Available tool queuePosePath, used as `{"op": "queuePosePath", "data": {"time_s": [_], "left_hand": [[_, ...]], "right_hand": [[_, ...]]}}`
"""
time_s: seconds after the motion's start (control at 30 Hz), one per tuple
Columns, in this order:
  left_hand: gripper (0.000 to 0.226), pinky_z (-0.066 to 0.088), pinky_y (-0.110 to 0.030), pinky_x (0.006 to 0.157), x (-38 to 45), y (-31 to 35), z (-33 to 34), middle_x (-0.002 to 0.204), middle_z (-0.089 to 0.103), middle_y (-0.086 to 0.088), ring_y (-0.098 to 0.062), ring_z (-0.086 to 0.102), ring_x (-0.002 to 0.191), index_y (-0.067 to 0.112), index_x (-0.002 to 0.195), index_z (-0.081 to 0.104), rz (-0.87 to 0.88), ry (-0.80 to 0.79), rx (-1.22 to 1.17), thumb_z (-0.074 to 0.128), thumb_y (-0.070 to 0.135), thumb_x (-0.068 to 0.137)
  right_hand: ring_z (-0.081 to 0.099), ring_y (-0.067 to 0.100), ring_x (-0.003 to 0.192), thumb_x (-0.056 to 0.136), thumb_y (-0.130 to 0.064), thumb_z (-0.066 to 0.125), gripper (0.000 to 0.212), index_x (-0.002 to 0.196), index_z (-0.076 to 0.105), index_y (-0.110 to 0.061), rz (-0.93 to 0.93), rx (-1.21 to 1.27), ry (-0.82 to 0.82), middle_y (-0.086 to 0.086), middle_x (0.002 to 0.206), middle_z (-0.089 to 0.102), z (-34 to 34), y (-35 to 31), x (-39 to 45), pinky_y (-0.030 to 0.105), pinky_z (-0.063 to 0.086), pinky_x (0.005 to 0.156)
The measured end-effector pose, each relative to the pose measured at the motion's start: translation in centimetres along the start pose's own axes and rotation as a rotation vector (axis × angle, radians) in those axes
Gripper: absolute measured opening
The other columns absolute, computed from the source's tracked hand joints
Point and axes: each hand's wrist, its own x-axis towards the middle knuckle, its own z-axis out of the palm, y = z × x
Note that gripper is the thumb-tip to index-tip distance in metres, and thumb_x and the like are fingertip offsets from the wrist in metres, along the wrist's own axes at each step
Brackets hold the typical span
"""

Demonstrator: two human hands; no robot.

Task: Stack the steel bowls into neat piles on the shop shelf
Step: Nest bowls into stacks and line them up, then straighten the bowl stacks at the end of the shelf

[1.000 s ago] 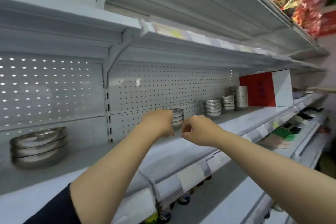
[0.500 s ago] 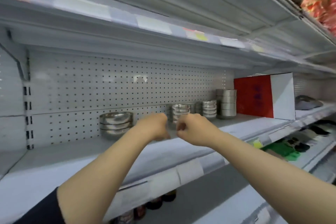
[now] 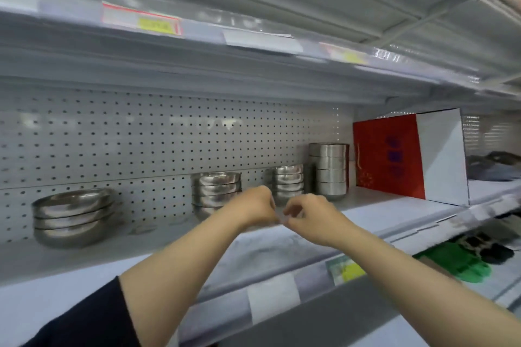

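Observation:
Several piles of steel bowls stand along the back of the white shelf (image 3: 375, 210). A pile of wide shallow bowls (image 3: 72, 217) is at the left. A taller pile of smaller bowls (image 3: 215, 190) and another small pile (image 3: 289, 183) stand further right, then a stack of straight-sided steel bowls (image 3: 329, 169). My left hand (image 3: 251, 207) and my right hand (image 3: 313, 215) hover in front of the middle piles with fingers curled and fingertips nearly meeting. Neither touches a bowl. Whether something tiny sits between the fingertips cannot be made out.
A red and white box (image 3: 394, 155) stands on the shelf right of the piles. A perforated back panel (image 3: 141, 144) runs behind them. The shelf above (image 3: 253, 45) hangs low with price labels. Green and dark goods (image 3: 462, 262) lie on the lower shelf at right.
The view has swung right and closer, so the wide-bowl pile slid left. Both hands stay curled together in front of the middle piles.

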Motion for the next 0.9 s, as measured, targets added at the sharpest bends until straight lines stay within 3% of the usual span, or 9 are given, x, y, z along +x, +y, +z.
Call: {"op": "queuePosePath", "data": {"time_s": [0.07, 0.17, 0.27, 0.4, 0.57, 0.67, 0.83, 0.9], "left_hand": [[0.009, 0.050, -0.035, 0.078, 2.6, 1.0, 0.6, 0.093, 0.064, -0.006, -0.021, 0.060, 0.084, 0.014, 0.086, 0.064, 0.012, 0.028, 0.019, 0.065, 0.021, 0.081], [0.027, 0.049, -0.033, 0.076, 6.5, 2.1, 1.2, 0.102, 0.066, -0.009, -0.023, 0.062, 0.092, 0.006, 0.101, 0.065, 0.005, 0.042, 0.014, 0.067, 0.025, 0.082], [0.030, 0.042, -0.028, 0.070, 10.4, 2.9, 2.5, 0.101, 0.060, -0.009, -0.022, 0.058, 0.092, 0.008, 0.106, 0.061, -0.010, -0.023, 0.039, 0.063, 0.029, 0.084], [0.058, 0.043, -0.027, 0.081, 15.9, 4.5, 4.9, 0.135, 0.050, -0.011, -0.026, 0.052, 0.117, 0.003, 0.132, 0.045, -0.080, -0.085, -0.079, 0.060, 0.036, 0.087], [0.059, 0.041, -0.025, 0.076, 21.3, 6.6, 7.8, 0.132, 0.051, -0.009, -0.024, 0.053, 0.113, 0.008, 0.130, 0.046, -0.109, -0.053, -0.208, 0.064, 0.039, 0.083], [0.064, 0.038, -0.024, 0.080, 23.9, 7.5, 8.9, 0.139, 0.046, -0.009, -0.025, 0.049, 0.121, 0.010, 0.137, 0.038, -0.165, -0.030, -0.267, 0.063, 0.036, 0.085], [0.058, 0.037, -0.026, 0.098, 27.5, 8.2, 10.8, 0.136, 0.051, -0.007, -0.024, 0.048, 0.122, 0.012, 0.134, 0.045, -0.224, -0.033, -0.401, 0.067, 0.022, 0.082], [0.059, 0.037, -0.025, 0.094, 28.4, 8.1, 11.6, 0.136, 0.050, -0.008, -0.025, 0.047, 0.123, 0.009, 0.134, 0.043, -0.266, -0.030, -0.374, 0.068, 0.021, 0.082]], "right_hand": [[0.061, 0.016, 0.094, 0.083, -0.027, 0.060, 0.023, 0.104, 0.067, -0.022, 0.017, -0.007, 0.004, -0.003, 0.105, 0.067, -0.1, 2.6, 1.8, 0.027, 0.048, 0.078], [0.061, 0.018, 0.094, 0.084, -0.026, 0.062, 0.019, 0.101, 0.066, -0.020, 0.036, -0.017, -0.003, -0.002, 0.102, 0.067, -0.5, 6.1, 4.2, 0.032, 0.051, 0.081], [0.060, 0.017, 0.093, 0.085, -0.027, 0.063, 0.020, 0.104, 0.064, -0.020, 0.079, 0.001, 0.005, -0.004, 0.099, 0.064, -1.7, 10.0, 6.7, 0.030, 0.050, 0.079], [0.058, 0.019, 0.092, 0.083, -0.032, 0.068, 0.037, 0.115, 0.058, -0.015, 0.243, 0.143, 0.062, 0.002, 0.103, 0.061, -3.7, 16.3, 10.3, 0.031, 0.050, 0.078], [0.059, 0.025, 0.101, 0.079, -0.035, 0.073, 0.057, 0.127, 0.049, -0.017, 0.342, 0.318, 0.146, 0.010, 0.126, 0.055, -4.2, 23.0, 14.9, 0.031, 0.050, 0.074], [0.053, 0.030, 0.115, 0.077, -0.039, 0.074, 0.076, 0.138, 0.036, -0.014, 0.345, 0.296, 0.119, 0.013, 0.137, 0.048, -4.1, 25.5, 17.9, 0.034, 0.049, 0.086], [0.052, 0.021, 0.107, 0.067, -0.045, 0.080, 0.093, 0.140, 0.029, -0.017, 0.233, 0.427, 0.073, 0.007, 0.133, 0.050, -3.7, 28.8, 21.4, 0.033, 0.047, 0.083], [0.053, 0.020, 0.109, 0.057, -0.053, 0.083, 0.104, 0.139, 0.027, -0.022, 0.204, 0.492, 0.006, 0.002, 0.129, 0.052, -3.6, 29.6, 22.3, 0.035, 0.049, 0.085]]}}
